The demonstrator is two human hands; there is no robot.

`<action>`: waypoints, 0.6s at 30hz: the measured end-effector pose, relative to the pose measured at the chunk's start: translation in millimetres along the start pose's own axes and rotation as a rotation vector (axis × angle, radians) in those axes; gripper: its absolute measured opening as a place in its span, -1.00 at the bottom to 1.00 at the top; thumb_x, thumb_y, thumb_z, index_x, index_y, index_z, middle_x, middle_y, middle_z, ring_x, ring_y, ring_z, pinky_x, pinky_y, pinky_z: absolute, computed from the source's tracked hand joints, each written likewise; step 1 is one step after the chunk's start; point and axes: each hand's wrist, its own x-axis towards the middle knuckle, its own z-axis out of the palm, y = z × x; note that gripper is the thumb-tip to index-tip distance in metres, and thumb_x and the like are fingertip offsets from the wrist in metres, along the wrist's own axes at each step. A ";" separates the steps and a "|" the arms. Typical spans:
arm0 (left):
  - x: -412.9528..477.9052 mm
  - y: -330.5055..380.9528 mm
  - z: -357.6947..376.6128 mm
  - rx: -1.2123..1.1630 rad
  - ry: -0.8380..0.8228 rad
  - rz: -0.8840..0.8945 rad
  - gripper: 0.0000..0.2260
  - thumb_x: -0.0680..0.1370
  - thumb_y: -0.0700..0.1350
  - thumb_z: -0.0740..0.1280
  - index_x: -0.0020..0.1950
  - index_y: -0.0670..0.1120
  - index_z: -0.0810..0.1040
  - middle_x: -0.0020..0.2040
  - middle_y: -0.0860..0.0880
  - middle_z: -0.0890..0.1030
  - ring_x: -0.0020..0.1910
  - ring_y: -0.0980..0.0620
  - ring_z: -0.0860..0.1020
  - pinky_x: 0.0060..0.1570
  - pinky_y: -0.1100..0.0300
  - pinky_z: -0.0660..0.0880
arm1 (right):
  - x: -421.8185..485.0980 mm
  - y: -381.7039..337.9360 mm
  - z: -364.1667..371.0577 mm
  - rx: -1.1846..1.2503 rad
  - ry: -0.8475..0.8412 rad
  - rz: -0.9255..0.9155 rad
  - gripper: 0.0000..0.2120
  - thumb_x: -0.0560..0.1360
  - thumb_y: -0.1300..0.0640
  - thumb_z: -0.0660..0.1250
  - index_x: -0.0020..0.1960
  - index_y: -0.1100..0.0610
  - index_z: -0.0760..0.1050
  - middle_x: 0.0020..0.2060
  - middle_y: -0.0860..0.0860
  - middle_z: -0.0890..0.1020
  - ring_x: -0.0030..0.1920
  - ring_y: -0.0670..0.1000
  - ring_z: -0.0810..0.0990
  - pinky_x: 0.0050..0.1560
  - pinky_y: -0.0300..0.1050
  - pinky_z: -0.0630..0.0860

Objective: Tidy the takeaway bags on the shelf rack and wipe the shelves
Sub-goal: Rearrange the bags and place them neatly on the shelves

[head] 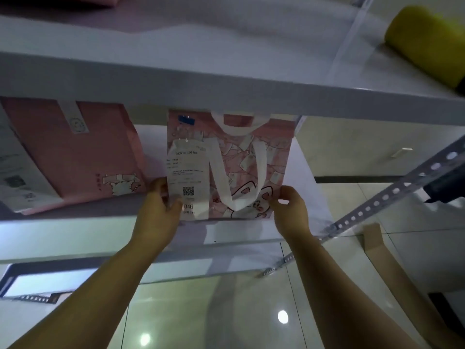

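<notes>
A pink patterned takeaway bag with white handles and a white receipt stands upright on the lower white shelf. My left hand grips its lower left corner over the receipt. My right hand pinches its lower right corner. A second, plain pink bag with a cat drawing stands to the left on the same shelf, apart from the first. The bag tops are hidden behind the upper shelf's front edge.
A yellow roll-shaped object lies on the upper shelf at the right. A perforated metal upright crosses at the right. A brown cardboard piece stands by it. Glossy tiled floor lies below.
</notes>
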 end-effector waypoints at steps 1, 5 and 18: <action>-9.5 1.2 -1.2 0.017 0.001 -0.012 -0.76 0.53 -0.16 0.31 0.16 -0.02 0.37 0.05 0.04 0.55 -0.09 0.11 0.54 -0.32 0.40 0.43 | -11.6 2.5 -5.5 -0.009 0.024 0.009 -0.85 0.51 0.21 0.30 0.06 0.05 0.48 -0.11 -0.10 0.59 -0.14 -0.17 0.54 -0.25 -0.42 0.41; -57.8 5.2 -5.7 0.061 0.043 -0.043 -0.79 0.51 -0.17 0.34 0.04 0.04 0.36 -0.08 0.15 0.52 -0.16 0.21 0.52 -0.31 0.35 0.37 | -57.6 12.2 -28.4 -0.038 0.042 0.083 -0.90 0.51 0.17 0.31 -0.03 -0.01 0.49 -0.21 -0.21 0.58 -0.22 -0.28 0.50 -0.43 -0.49 0.33; -255.1 53.8 -50.6 0.028 0.154 -0.082 -0.83 0.48 -0.14 0.39 -0.02 0.03 0.45 -0.11 0.15 0.57 -0.13 0.03 0.57 -0.26 0.17 0.47 | -220.9 9.8 -132.6 0.038 -0.025 -0.010 -0.91 0.46 0.18 0.36 -0.10 -0.01 0.55 -0.19 -0.07 0.63 -0.11 0.02 0.63 -0.06 -0.01 0.60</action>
